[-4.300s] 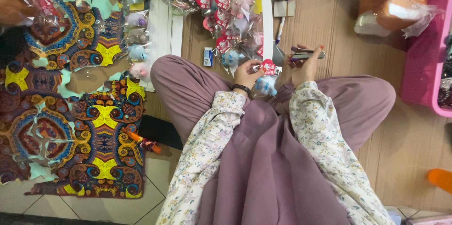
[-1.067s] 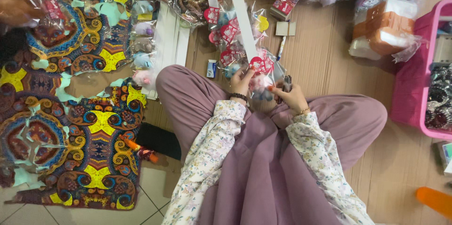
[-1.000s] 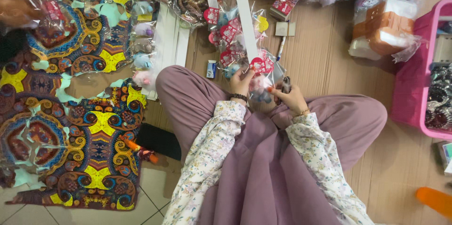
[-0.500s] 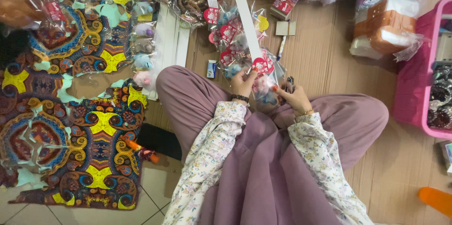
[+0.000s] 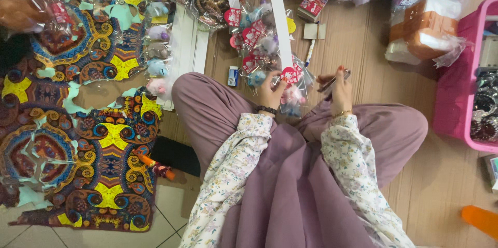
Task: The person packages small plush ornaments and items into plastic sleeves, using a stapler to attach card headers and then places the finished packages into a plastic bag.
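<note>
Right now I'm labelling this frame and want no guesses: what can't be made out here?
- Head view: the tool in the right hand is small and blurred; its kind is unclear.
- The toy inside the clear packet held by the left hand is hidden by glare and a red heart tag.
- The pink basket is cut off by the right edge.
- The white strip runs past the top edge.

The pink bin [image 5: 463, 61] is cut off by the right edge.
</note>
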